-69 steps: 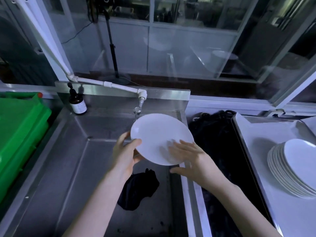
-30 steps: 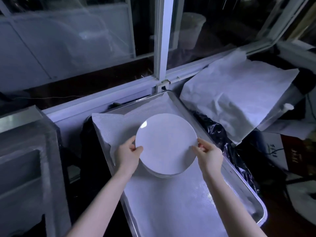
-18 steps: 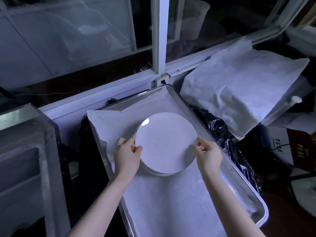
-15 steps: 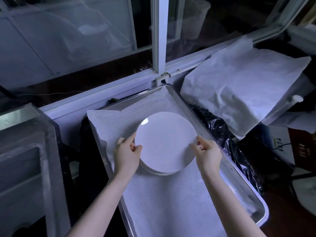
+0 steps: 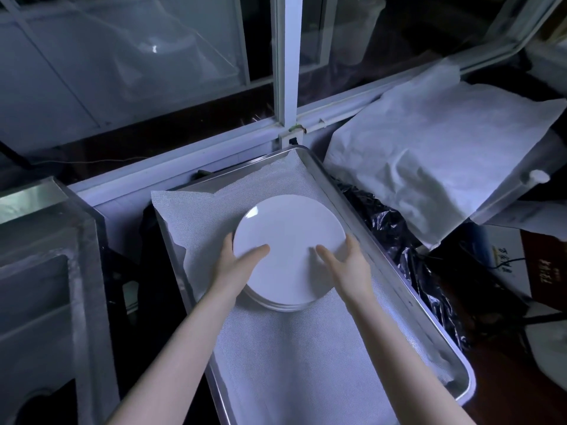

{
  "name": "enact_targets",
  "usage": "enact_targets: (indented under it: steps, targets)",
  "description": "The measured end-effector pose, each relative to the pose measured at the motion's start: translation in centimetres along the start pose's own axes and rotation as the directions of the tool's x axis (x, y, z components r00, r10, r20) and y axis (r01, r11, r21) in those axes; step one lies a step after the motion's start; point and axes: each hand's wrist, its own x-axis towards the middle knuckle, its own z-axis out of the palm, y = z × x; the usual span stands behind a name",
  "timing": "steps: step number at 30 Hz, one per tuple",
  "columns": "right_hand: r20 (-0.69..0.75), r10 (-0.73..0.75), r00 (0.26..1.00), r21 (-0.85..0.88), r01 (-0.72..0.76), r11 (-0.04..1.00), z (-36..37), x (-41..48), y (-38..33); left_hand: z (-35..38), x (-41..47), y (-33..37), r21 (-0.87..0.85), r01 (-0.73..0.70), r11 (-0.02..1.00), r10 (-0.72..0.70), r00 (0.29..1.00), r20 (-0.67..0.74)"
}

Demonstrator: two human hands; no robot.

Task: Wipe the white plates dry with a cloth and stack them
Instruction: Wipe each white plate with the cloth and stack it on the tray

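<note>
Plate (image 5: 288, 240) rests on the stack (image 5: 282, 306), gripped at opposite rims by left hand (image 5: 236, 268) and right hand (image 5: 348, 266); best centred squarely before both let go gently.

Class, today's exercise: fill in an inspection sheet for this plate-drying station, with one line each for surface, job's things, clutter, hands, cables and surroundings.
Surface: metal tray lined with a white mesh liner.
Job's things: stack of white plates on the liner; top plate on or just above it, cannot tell; no wiping cloth seen.
Clutter: crumpled white sheet and black plastic right of the tray.
Hands: left hand and right hand grip the top plate at opposite edges, thumbs on its face.
Cables: thin wire on the ledge behind.
Surroundings: window frame beyond; steel sink at left.
</note>
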Motion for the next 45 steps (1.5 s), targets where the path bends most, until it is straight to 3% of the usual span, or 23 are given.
enact_targets:
  steps: [6, 20, 37, 45]
  targets:
    - [-0.083, 0.139, 0.987, 0.093, -0.132, 0.987, 1.7, 0.5, -0.3, 2.2, -0.2, -0.8, -0.094, 0.007, 0.996, -0.024, 0.983, -0.184]
    - [-0.192, 0.164, 0.968, 0.117, -0.143, 0.983, 2.7, -0.1, -0.4, 2.5, 0.0, -1.1, -0.138, 0.031, 0.990, -0.064, 0.969, -0.238]
    - [-0.149, 0.149, 0.977, 0.254, -0.108, 0.961, 1.5, -0.6, -0.9, 2.5, -1.6, 0.6, -0.200, -0.034, 0.979, -0.018, 0.968, -0.252]
    - [-0.030, 0.083, 0.996, 0.407, -0.063, 0.911, 0.1, -0.3, -1.7, 2.3, -2.2, 1.1, -0.293, -0.014, 0.956, -0.062, 0.967, -0.247]
